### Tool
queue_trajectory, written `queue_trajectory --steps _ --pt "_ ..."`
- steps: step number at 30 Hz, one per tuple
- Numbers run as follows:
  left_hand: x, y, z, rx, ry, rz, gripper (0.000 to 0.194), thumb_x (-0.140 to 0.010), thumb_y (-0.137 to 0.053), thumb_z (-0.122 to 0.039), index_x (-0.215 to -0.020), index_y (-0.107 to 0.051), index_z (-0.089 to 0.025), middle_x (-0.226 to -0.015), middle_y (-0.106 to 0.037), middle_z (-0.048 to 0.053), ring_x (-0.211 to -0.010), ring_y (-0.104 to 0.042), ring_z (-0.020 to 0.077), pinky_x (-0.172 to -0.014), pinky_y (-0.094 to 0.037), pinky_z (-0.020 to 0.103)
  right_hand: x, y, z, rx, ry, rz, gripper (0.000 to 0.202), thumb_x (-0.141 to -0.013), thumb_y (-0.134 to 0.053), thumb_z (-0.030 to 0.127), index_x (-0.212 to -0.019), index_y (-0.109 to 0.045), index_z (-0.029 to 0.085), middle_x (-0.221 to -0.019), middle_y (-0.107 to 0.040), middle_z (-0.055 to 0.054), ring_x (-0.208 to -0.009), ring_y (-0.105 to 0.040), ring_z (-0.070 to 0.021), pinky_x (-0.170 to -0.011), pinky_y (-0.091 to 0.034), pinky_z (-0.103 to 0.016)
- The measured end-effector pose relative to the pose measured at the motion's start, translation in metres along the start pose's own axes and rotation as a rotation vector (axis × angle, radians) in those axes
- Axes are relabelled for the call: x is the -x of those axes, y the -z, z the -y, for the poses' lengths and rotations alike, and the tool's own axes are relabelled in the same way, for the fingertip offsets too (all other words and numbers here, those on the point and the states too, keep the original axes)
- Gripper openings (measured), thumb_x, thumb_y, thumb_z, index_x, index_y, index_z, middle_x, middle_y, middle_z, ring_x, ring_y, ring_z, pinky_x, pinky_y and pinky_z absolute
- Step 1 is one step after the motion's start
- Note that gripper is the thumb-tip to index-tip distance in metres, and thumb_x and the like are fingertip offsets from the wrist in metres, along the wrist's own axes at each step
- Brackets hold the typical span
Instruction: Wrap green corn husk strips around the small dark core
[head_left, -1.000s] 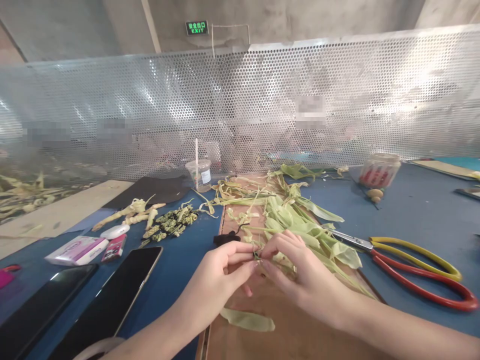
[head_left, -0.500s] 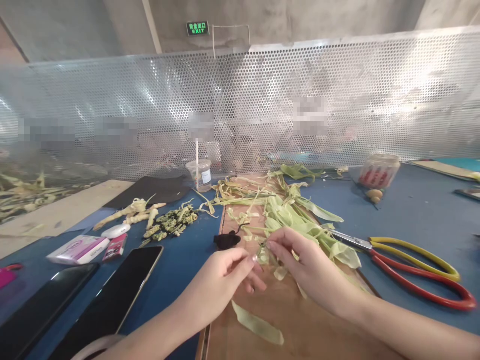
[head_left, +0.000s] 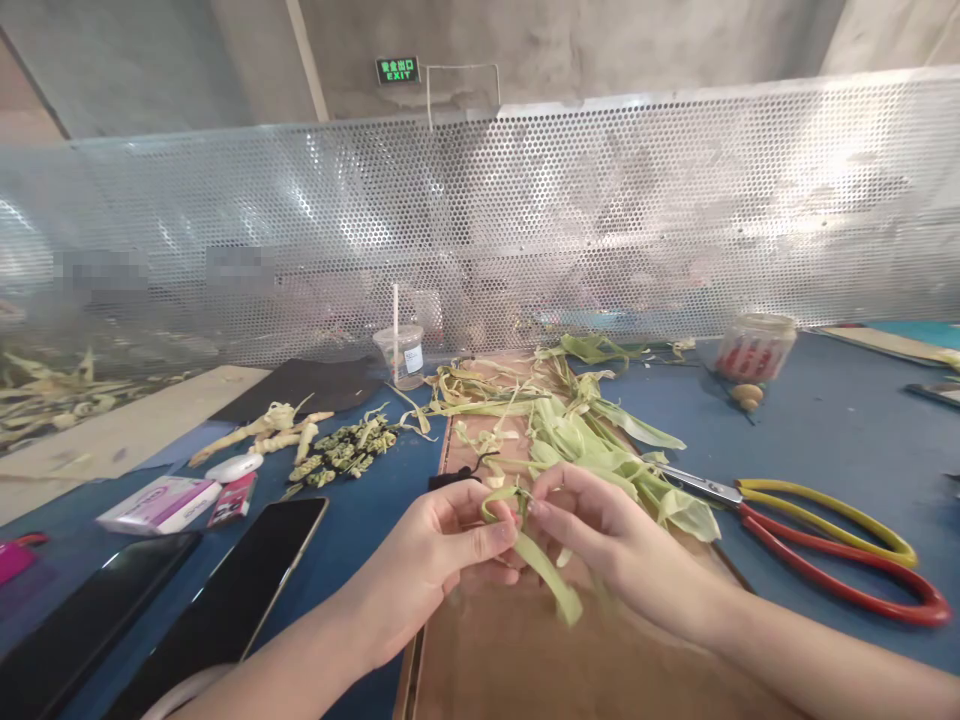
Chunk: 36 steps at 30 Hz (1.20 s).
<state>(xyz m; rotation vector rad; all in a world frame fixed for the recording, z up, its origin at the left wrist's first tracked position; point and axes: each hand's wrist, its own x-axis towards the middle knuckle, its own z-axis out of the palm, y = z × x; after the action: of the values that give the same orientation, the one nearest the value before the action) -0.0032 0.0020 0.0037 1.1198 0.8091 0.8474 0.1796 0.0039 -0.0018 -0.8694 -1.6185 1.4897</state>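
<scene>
At lower centre, left hand (head_left: 439,545) and right hand (head_left: 604,530) both pinch one green strip (head_left: 548,574); two phones (head_left: 225,590) lie lower left, one shears (head_left: 739,494) lower right.

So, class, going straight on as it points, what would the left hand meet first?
Past the narrow pale green leafy strip it touches, probably the bare right hand; depth is unclear.

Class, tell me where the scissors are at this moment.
In the head view, the scissors lie on the blue tabletop to the right of the right hand, blades pointing toward the green leaves.
</scene>
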Motion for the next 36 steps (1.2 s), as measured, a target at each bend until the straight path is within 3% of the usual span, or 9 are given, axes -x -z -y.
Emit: queue_trajectory --steps 6,11,16,23,29,36 --pt "-0.001 0.000 0.001 -0.181 -0.079 -0.169 0.019 -0.067 -0.073 -0.024 -0.074 -0.057 -0.016 -0.067 -0.060 -0.001 -0.059 -0.054 0.0103 -0.047 -0.038 0.018 0.001 -0.001 -0.001 -0.070 -0.024 0.061 0.020 -0.080 -0.061 0.034 -0.085 -0.053 0.017 -0.079 -0.063 -0.001 -0.076 -0.061 -0.0121 -0.073 -0.048 -0.026" --pt "0.000 -0.002 -0.001 -0.320 -0.096 -0.274 0.019 -0.072 -0.068 -0.030 -0.072 -0.055 -0.016 -0.071 -0.059 -0.002 -0.048 -0.044 0.0056 -0.047 -0.037 0.019 0.000 -0.001 -0.006 -0.136 -0.069 0.078 0.022 -0.076 -0.065 0.031 -0.089 -0.054 0.017 -0.087 -0.064 -0.002 -0.080 -0.064 -0.0132 -0.080 -0.051 -0.032" --pt "0.001 -0.002 0.000 -0.334 -0.068 -0.219 0.020 -0.071 -0.068 -0.032 -0.075 -0.053 -0.019 -0.068 -0.056 -0.005 -0.048 -0.042 0.0053 -0.046 -0.034 0.018 -0.002 -0.003 -0.006 -0.149 -0.052 0.095 0.022 -0.081 -0.059 0.036 -0.089 -0.053 0.015 -0.084 -0.067 -0.004 -0.077 -0.067 -0.0143 -0.078 -0.054 -0.033" --pt "0.002 -0.004 0.000 -0.359 -0.033 -0.232 0.019 -0.073 -0.066 -0.035 -0.081 -0.059 -0.019 -0.067 -0.057 -0.004 -0.048 -0.040 0.0062 -0.047 -0.031 0.020 -0.001 -0.005 -0.009 -0.107 -0.028 0.085 0.021 -0.085 -0.054 0.036 -0.091 -0.052 0.016 -0.084 -0.068 -0.004 -0.077 -0.067 -0.0135 -0.076 -0.056 -0.031" --pt "0.000 -0.008 0.001 -0.243 -0.033 -0.241 0.020 -0.071 -0.066 -0.033 -0.079 -0.061 -0.016 -0.064 -0.055 -0.002 -0.052 -0.042 0.0085 -0.047 -0.030 0.022 0.001 -0.005 -0.011 -0.014 0.036 0.088 0.017 -0.088 -0.049 0.034 -0.092 -0.051 0.018 -0.083 -0.067 -0.002 -0.077 -0.066 -0.0117 -0.076 -0.055 -0.029" --pt "0.000 -0.003 0.003 -0.120 0.030 -0.145 0.011 -0.074 -0.065 -0.025 -0.080 -0.062 -0.016 -0.068 -0.053 -0.002 -0.057 -0.039 0.0071 -0.054 -0.032 0.020 0.000 -0.004 -0.013 0.022 0.020 0.082 0.013 -0.090 -0.045 0.032 -0.093 -0.047 0.019 -0.082 -0.067 -0.002 -0.077 -0.066 -0.0124 -0.074 -0.054 -0.029"
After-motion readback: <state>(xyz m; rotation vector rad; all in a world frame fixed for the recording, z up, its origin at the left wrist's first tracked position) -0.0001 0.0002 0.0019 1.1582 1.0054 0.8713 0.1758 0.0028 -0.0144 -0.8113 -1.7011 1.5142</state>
